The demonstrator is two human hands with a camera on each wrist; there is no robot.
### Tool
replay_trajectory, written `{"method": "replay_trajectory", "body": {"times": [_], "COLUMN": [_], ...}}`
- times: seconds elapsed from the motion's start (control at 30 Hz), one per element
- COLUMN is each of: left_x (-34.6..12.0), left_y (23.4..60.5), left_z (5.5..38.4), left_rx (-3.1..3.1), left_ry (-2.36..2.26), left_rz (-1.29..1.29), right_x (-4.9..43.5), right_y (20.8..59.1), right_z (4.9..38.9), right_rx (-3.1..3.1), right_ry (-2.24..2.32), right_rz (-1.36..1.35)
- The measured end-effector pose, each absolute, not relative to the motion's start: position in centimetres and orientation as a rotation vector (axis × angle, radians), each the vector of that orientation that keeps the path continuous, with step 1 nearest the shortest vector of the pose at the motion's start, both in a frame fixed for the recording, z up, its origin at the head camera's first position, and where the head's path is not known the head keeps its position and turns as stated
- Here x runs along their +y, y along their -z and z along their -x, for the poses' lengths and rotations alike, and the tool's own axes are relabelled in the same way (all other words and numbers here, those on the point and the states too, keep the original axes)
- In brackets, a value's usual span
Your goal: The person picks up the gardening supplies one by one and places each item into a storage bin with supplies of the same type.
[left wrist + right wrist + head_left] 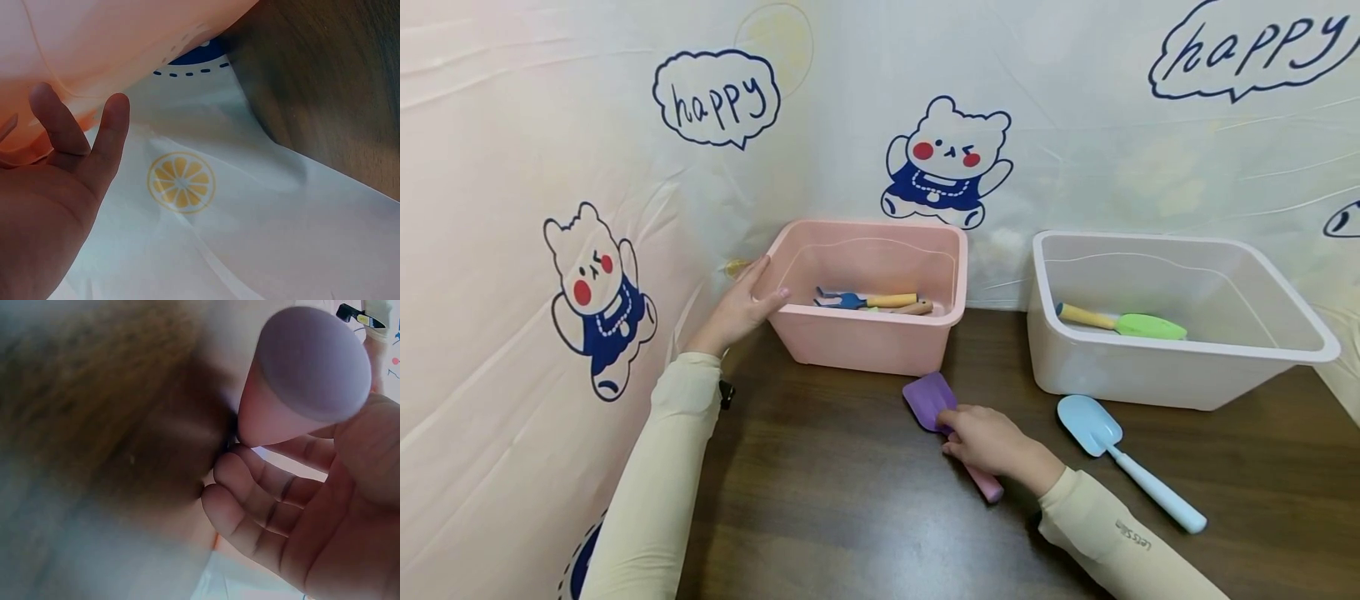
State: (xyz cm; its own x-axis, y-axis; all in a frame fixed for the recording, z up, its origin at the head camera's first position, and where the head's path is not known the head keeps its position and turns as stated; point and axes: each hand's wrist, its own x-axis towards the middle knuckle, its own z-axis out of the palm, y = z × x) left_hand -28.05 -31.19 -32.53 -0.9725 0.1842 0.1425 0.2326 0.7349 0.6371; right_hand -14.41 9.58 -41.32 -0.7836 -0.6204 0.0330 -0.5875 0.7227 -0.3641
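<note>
In the head view my right hand [988, 440] holds a small shovel with a purple blade [929, 400] and a pink handle [983, 482], low over the table. The right wrist view shows the handle's rounded lilac end [315, 362] close up, with curled fingers [228, 509] beneath it. My left hand [741, 310] rests at the front left corner of a pink bin [868, 342], thumb at the rim and fingers along the outer side. Those fingers [111, 134] look extended against the bin wall in the left wrist view. Inside the bin lie a blue hand fork [850, 301] and a wooden-handled tool [913, 308].
A white bin [1157, 375] stands on the right, holding a green trowel [1150, 326] with a yellow handle. In front of it a light blue trowel [1150, 483] lies on the dark wooden table [820, 500]. Printed cloth [842, 108] hangs behind and at the left.
</note>
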Motion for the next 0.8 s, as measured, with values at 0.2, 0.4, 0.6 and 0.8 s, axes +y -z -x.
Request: {"method": "replay_trajectory", "body": {"times": [0.2, 0.4, 0.6, 0.8], "left_x": [-31.2, -31.0, -31.1, -31.0], "left_y": [32.5, 32.4, 32.6, 32.2], "left_z": [27.9, 27.9, 28.0, 27.7], "left_rx": [-2.861, -2.858, -2.857, -2.876], "left_ry": [1.076, 1.113, 1.128, 1.158], "left_rz": [0.341, 0.331, 0.327, 0.311], "right_x": [9.5, 9.9, 10.4, 11.3], "right_y": [41.0, 40.5, 40.7, 40.7], "right_z": [14.0, 13.1, 12.4, 12.6], "right_rx": [2.858, 2.851, 2.789, 2.808], "right_ry": [0.535, 0.517, 0.436, 0.472], "right_rz": [0.887, 0.738, 0.646, 0.848]}}
